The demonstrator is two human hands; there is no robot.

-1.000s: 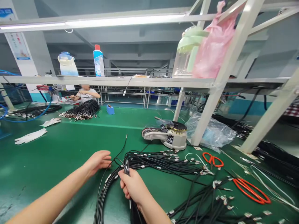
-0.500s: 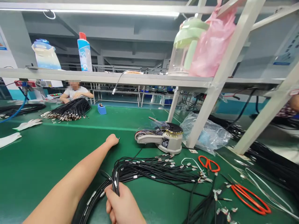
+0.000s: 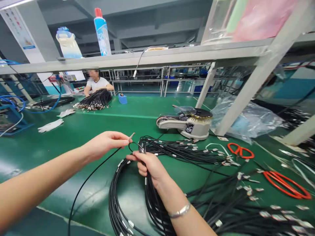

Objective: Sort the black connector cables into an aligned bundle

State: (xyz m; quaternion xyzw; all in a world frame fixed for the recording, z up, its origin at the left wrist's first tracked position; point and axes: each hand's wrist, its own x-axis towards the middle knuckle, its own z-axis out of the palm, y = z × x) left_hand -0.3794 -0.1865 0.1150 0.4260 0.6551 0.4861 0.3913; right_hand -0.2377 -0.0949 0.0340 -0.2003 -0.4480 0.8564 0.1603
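My left hand [image 3: 105, 144] pinches the metal-tipped end of a single black cable [image 3: 81, 190], which trails down to the left over the green table [image 3: 98, 124]. Just to its right, my right hand [image 3: 147, 165] is closed round a coiled bundle of black cables [image 3: 152, 200] with small silver tags. The two hands are almost touching at the top of the coil. More tagged cables [image 3: 197, 154] fan out to the right of the coil.
A tape dispenser machine [image 3: 187, 123] stands behind the cables. Orange scissors [image 3: 240, 151] and red loops [image 3: 286, 183] lie to the right, near a clear plastic bag [image 3: 248, 119]. White gloves [image 3: 50, 125] lie far left. Another person [image 3: 97, 83] sits behind a cable pile [image 3: 94, 101].
My left hand drew back from its far reach and now holds a cable end beside my right hand. The right hand lifted the coil higher. The view tilted down.
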